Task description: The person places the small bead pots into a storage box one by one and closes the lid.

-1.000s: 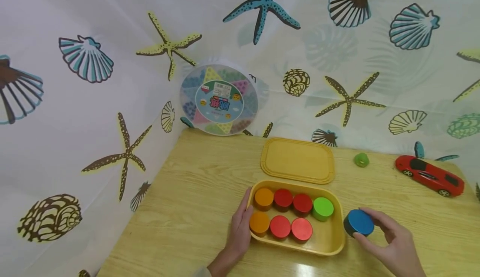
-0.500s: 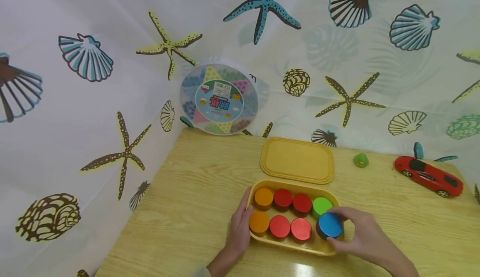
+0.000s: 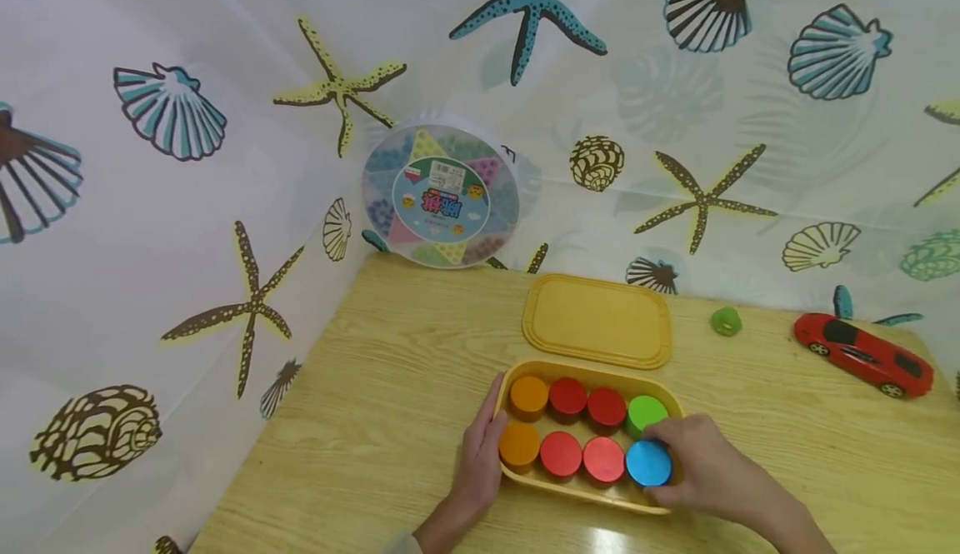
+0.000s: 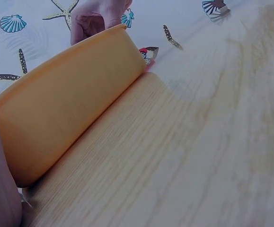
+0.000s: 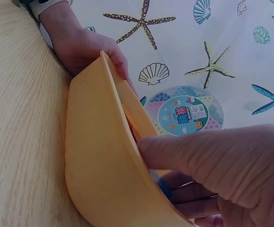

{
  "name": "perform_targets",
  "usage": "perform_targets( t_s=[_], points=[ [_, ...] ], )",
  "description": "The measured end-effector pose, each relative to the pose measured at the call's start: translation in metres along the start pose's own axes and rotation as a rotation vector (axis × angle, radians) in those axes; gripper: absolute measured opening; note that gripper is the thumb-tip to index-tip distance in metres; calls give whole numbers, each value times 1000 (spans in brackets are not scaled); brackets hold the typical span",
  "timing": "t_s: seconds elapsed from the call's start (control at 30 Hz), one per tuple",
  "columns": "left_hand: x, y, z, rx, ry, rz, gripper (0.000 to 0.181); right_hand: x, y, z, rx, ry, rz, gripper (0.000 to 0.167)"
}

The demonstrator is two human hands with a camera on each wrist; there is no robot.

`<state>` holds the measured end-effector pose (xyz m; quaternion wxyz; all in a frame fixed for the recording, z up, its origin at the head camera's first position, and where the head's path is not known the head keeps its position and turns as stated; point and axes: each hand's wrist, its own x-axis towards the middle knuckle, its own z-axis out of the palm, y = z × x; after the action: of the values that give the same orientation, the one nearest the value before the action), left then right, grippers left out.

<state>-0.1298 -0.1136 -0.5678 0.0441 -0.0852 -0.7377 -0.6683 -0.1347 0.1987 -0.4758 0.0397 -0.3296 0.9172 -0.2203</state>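
Observation:
A yellow plastic box (image 3: 592,500) holds two rows of round discs. My left hand (image 3: 476,450) grips the box's left end, thumb near the rim; the right wrist view shows this hand (image 5: 87,52) at the box's end too. Inside the box's near right corner, my right hand (image 3: 697,462) pinches a blue disc (image 3: 648,462) between thumb and fingers. The blue disc is beside a light red disc (image 3: 603,460) and in front of a green disc (image 3: 647,414), which the fingers partly cover. Two orange discs, one of them an orange disc (image 3: 519,444), sit at the left.
A yellow lid (image 3: 597,321) lies flat behind the box. Farther right are a small green object (image 3: 726,321) and a red toy car (image 3: 862,354). A round game case (image 3: 440,196) leans against the patterned cloth at the table's back.
My right hand has carried the blue disc leftward from outside the box, over its right rim, and down into the near right corner. The left hand has stayed at the box's left end.

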Motion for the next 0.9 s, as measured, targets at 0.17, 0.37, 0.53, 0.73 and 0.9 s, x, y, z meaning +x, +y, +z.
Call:
perform_targets(
  t_s=[0.17, 0.37, 0.53, 0.73, 0.9],
  points=[
    [0, 0, -2, 1, 4, 12, 53, 4, -4, -1, -65, -40, 38, 49],
    [-2, 0, -3, -2, 5, 26, 53, 7, -7, 2, -76, -53, 21, 48],
    [-2, 0, -2, -7, 5, 26, 53, 6, -5, 1, -58, -75, 42, 52],
    [-1, 0, 0, -8, -3, 12, 54, -6, 7, -2, 76, 340, 71, 35],
    [0, 0, -2, -11, -5, -4, 54, -8, 39, 9, 270, 688, 208, 40]
  ],
)
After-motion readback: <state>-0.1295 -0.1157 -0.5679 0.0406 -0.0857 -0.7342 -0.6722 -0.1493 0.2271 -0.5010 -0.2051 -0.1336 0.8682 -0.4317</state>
